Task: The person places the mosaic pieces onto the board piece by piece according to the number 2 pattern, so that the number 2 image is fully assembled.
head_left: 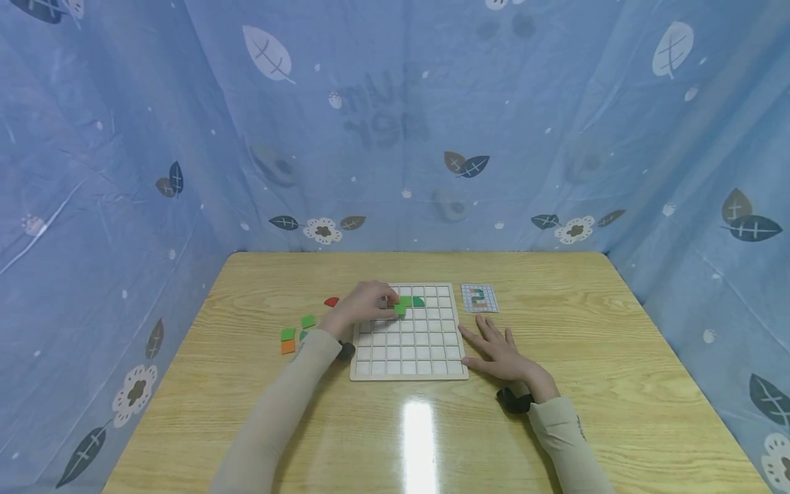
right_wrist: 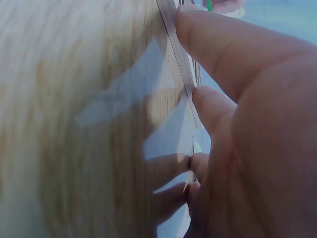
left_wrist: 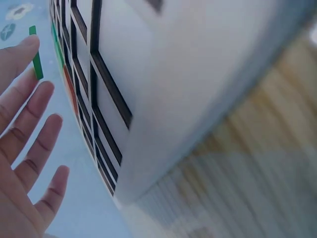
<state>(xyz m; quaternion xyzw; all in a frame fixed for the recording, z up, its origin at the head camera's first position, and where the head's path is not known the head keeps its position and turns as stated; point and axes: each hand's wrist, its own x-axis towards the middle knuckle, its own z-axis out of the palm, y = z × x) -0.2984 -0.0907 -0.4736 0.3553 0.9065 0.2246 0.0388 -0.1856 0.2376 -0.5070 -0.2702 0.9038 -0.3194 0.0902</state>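
The left hand (head_left: 370,300) is pinching a green tile (head_left: 400,310), seemingly placing it, probably needing square lowering into the board (head_left: 409,368) beneath, while the splayed right hand (head_left: 501,355) is touching its edge

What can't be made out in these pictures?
Head: some squares of the board, hidden behind the left hand.
Head: a teal piece, partly covered by the left sleeve.
Head: fine details on the card, too small.
Right wrist: the held green tile, cut off by the top edge.

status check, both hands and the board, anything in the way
Left hand pinches green tile over board. Right hand spread at board's right edge. No obstruction seen.
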